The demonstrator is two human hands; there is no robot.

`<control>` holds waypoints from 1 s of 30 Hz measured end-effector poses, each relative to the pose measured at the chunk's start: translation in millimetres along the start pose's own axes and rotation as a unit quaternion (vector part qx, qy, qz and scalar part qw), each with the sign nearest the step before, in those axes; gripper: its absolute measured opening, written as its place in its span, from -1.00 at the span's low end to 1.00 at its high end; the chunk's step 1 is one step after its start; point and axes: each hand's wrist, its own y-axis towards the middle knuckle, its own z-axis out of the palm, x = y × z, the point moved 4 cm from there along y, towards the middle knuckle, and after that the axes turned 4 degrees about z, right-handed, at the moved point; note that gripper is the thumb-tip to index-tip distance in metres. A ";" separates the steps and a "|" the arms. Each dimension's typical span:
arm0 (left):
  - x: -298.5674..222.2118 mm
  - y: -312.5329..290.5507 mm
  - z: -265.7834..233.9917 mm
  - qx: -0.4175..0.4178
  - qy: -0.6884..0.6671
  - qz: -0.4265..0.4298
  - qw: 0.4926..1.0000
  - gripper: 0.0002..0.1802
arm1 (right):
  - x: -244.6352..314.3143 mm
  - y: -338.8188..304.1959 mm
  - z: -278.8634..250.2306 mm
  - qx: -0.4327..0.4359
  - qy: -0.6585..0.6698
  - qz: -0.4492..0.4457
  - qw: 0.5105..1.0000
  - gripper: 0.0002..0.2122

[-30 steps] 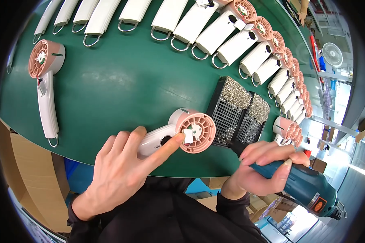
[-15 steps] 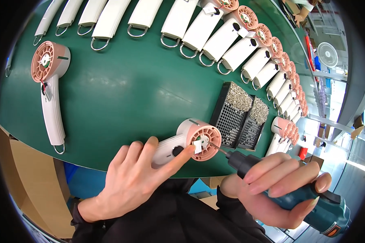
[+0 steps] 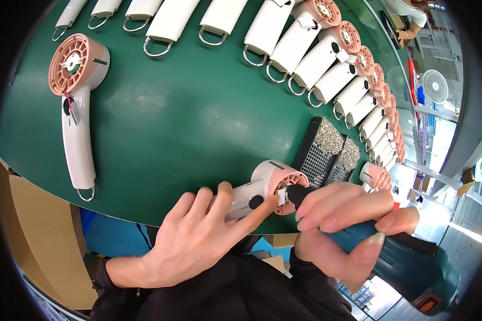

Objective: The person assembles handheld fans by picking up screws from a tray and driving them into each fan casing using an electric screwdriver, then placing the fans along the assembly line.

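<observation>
Green conveyor-like work surface filling most of the frame, curving away toward the upper right, with a workshop floor and a white standing fan at the right edge.

Lower centre: left hand, fingers spread wide and laid flat over the white handle of a small handheld fan body with a pink round grille head, index fingertip pressed beside the head, apparently pinning the piece against the surface edge so it cannot turn.

Lower right: right hand wrapped closed around a dark teal electric screwdriver, black tip set into the centre of the pink head, angled in from the right.

Just above: two black trays of small silvery screws, near the tool, likely for easy reach.

Upper left: another pink-headed white fan body lying alone, red and black wires showing at its neck.

Top and right: long row of white fan handles with metal loops, side by side, following the curve of the surface.
</observation>
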 end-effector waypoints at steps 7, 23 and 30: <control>-1.2 -1.0 -0.9 0.003 0.001 0.008 1.000 -0.31 | -3.7 -6.4 -0.7 0.000 0.087 -0.020 0.996 -0.73; -7.2 5.0 0.1 0.016 0.040 -0.012 0.999 -0.30 | 22.9 -15.9 -102.1 -0.218 0.024 -0.095 0.971 -0.76; -14.7 15.7 1.7 0.028 0.028 -0.032 0.999 -0.38 | 5.0 -29.3 -128.5 -0.283 -0.004 -0.019 0.959 -0.82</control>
